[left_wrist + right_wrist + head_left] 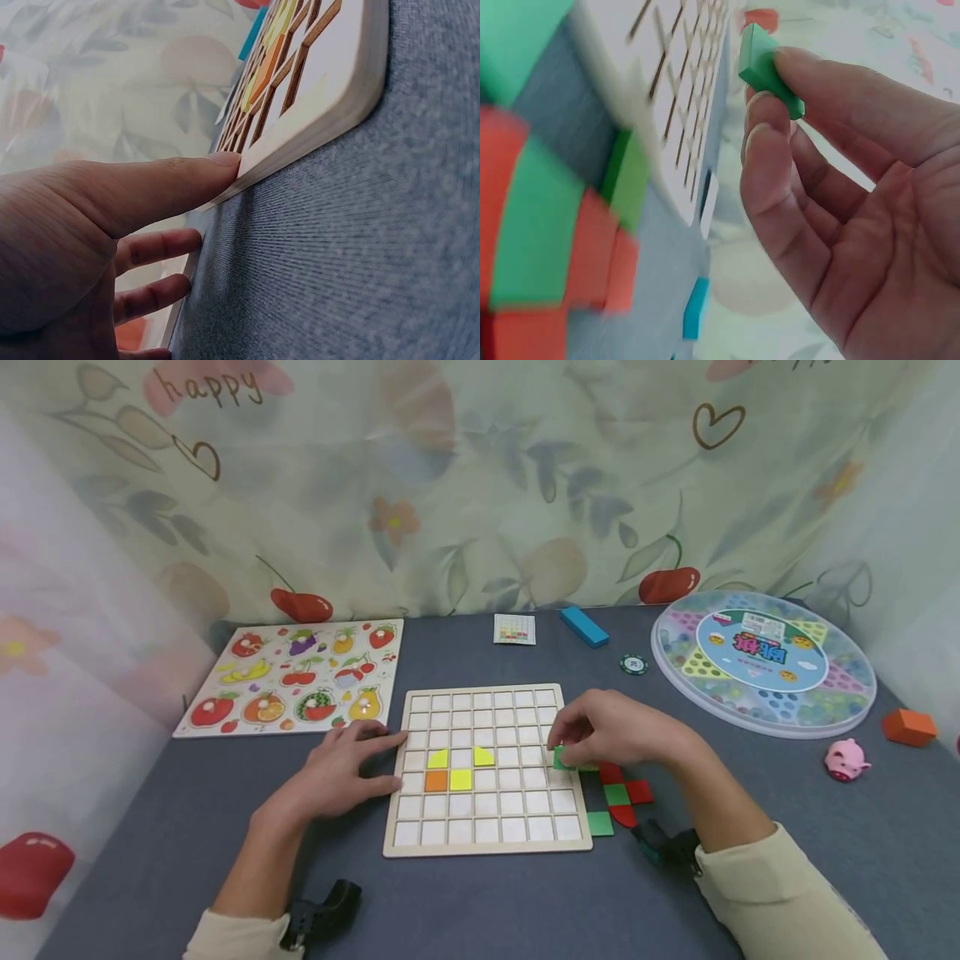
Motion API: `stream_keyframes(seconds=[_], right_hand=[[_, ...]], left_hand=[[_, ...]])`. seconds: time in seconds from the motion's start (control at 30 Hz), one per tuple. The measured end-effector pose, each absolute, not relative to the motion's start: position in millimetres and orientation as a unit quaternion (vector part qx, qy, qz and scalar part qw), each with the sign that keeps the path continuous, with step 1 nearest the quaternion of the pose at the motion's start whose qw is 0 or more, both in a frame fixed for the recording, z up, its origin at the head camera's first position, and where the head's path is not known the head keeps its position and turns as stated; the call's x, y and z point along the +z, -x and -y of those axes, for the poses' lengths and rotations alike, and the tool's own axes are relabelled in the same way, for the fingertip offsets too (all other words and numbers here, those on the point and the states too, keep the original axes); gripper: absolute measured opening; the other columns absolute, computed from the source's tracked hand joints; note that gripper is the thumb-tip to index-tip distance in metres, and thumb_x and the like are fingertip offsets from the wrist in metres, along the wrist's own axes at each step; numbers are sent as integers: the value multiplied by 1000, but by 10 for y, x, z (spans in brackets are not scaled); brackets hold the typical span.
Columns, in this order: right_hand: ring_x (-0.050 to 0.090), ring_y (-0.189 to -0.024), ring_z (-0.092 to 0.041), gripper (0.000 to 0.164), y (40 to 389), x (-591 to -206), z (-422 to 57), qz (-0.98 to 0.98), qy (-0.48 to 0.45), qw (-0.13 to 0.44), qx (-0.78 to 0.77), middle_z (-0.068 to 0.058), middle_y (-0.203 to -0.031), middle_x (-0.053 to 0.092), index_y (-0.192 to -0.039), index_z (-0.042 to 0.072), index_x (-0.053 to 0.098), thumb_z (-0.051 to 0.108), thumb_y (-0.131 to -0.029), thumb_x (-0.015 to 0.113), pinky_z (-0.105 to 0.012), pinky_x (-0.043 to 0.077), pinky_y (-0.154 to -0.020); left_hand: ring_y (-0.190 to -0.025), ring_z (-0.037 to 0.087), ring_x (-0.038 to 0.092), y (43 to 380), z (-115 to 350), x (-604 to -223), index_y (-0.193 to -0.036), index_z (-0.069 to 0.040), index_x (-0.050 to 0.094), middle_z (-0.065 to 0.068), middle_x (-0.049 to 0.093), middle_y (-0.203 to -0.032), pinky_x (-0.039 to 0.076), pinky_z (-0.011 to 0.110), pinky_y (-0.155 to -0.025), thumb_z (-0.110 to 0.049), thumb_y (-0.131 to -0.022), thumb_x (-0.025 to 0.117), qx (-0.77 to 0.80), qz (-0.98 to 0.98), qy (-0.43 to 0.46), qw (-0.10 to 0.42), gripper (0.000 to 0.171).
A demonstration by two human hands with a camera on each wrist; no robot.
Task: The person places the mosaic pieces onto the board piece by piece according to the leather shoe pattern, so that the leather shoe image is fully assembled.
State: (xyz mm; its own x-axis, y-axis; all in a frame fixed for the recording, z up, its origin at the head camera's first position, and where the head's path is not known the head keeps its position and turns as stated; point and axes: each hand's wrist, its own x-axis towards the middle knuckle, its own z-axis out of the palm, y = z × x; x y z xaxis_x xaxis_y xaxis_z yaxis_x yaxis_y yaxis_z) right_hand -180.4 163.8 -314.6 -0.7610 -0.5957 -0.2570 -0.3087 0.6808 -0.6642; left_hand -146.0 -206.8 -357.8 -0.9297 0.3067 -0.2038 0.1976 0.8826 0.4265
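A wooden grid board (487, 850) lies flat on the dark cloth. My left hand (330, 772) rests at its left edge, thumb and forefinger spread with their tips on the rim. Between thumb and fingertips, my right hand (618, 731) pinches a green square tile (761, 64) over the board's right side. Within the grid sit an orange square tile (436, 781), a yellow square tile (461, 779) and two yellow tiles with a curved edge, one at left (438, 759) and one at right (484, 757).
Loose red (640, 791) and green tiles (600, 823) lie right of the board. Behind are a fruit puzzle (300, 677), a pattern card (514, 629), a blue block (584, 627) and a chip (633, 664). A round game case (765, 660), pink pig (846, 760) and orange block (909, 727) stand right.
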Motion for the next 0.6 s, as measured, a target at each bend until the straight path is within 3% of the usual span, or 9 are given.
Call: stream_keyframes(seconds=[0.17,0.3,0.6], right_hand=[[61,-68,-18,8,1829,-3104,-1424,-871,251,233,-351,-3,-77,66,-98,10,74,9,-90,73,-40,55,-69],[65,-67,-18,7,1843,-3104,-1233,-862,249,244,-367,-3,-77,67,-95,12,74,7,-91,72,-44,58,-74],[62,-62,-15,9,1809,-3165,-794,-841,293,262,-373,-3,-74,66,-92,9,75,2,-89,72,-32,54,-67]], left_hand=[[-140,46,32,1464,2074,-3585,-156,-24,50,17,41,-155,30,72,-109,-44,-92,76,204,-960,-133,136,71],[-141,46,32,1469,2079,-3596,-156,-24,49,17,41,-155,30,72,-110,-44,-92,76,203,-961,-133,136,71],[-141,45,31,1468,2076,-3581,-156,-24,49,17,40,-156,30,72,-110,-43,-93,76,204,-960,-130,141,71]])
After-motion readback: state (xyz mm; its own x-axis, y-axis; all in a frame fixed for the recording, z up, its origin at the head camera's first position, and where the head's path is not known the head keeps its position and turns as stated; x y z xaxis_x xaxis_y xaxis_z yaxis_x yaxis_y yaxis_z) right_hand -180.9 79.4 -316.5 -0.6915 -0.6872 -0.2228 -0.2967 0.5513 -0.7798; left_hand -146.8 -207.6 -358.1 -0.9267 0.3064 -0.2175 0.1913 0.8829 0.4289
